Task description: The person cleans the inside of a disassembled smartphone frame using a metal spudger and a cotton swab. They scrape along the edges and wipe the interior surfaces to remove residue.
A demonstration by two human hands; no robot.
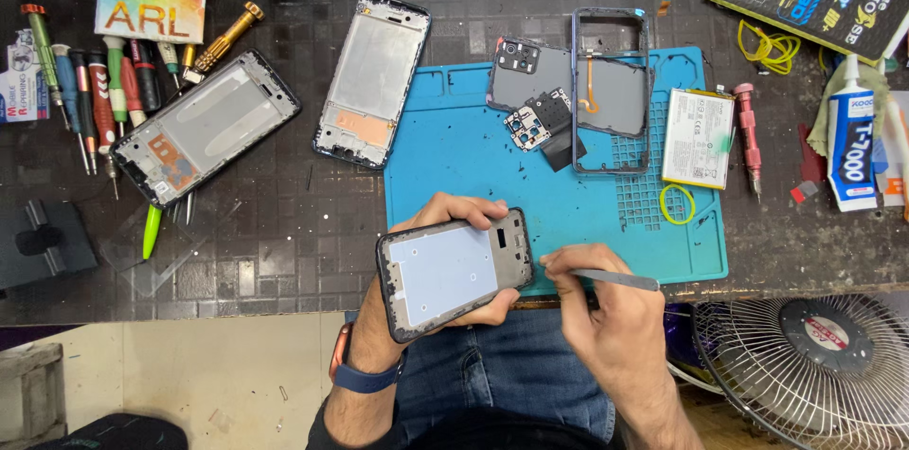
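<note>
1. The bench (284, 261) I work at is dark and tiled, spread out beyond both hands, with a blue mat (454, 157) lying just past them.
2. Low to the right of my right hand I see a wire fan (805, 365) below the bench edge.
3. Well off to the upper left of my left hand lie two bare phone frames, one tilted (206, 126) beside a row of screwdrivers (95, 90), the other (372, 79) nearer the mat.
4. On the mat beyond my hands rest a grey back cover (606, 90) and an empty rim; a battery (698, 138) sits at the mat's right edge, and a glue tube (850, 138) lies farther right.
5. My left hand (445, 261) is clamped around a phone frame (445, 272), fingers over its far edge, thumb under its near edge, holding it just above the bench's near edge with the pale inner plate facing up.
6. My right hand (592, 303) is closed in a pinch on a thin metal tool (615, 278); its tip seems to meet the frame's right end, though my fingers hide the contact.
7. I judge the step in hand to be prying or scraping at that end of the frame.
8. The next move calls for a shallow, steady angle and a firm left grip, so the tip does not skip across the plate.
</note>
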